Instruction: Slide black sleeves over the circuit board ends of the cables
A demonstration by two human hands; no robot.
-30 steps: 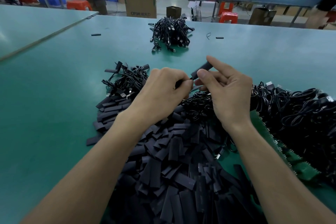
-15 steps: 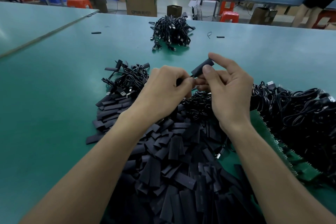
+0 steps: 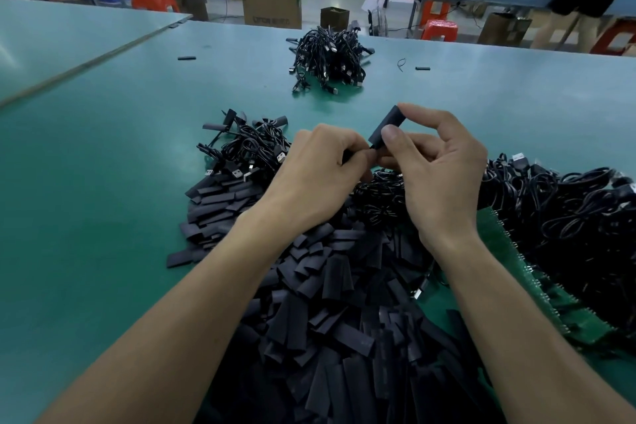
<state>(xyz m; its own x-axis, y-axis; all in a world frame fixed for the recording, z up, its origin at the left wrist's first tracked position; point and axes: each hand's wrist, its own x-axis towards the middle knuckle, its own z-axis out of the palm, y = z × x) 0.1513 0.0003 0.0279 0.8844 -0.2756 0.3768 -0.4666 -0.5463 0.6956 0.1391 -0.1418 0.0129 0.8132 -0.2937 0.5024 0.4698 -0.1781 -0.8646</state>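
Note:
My right hand pinches a black sleeve between thumb and forefinger, tilted up and away. My left hand pinches the cable end at the sleeve's lower opening; the circuit board itself is hidden by my fingers. A big heap of loose black sleeves lies under my forearms. Tangled black cables with green circuit boards lie to the right. A small pile of sleeved cables sits left of my hands.
A bundle of black USB cables lies farther back on the green table. Two stray sleeves lie near the back. Beyond the table edge stand cardboard boxes, red stools and another bench; a person stands at top right.
The right hand has raised and tilted the sleeve more upright, and both hands have shifted slightly away from me. The left hand keeps its pinch on the cable end.

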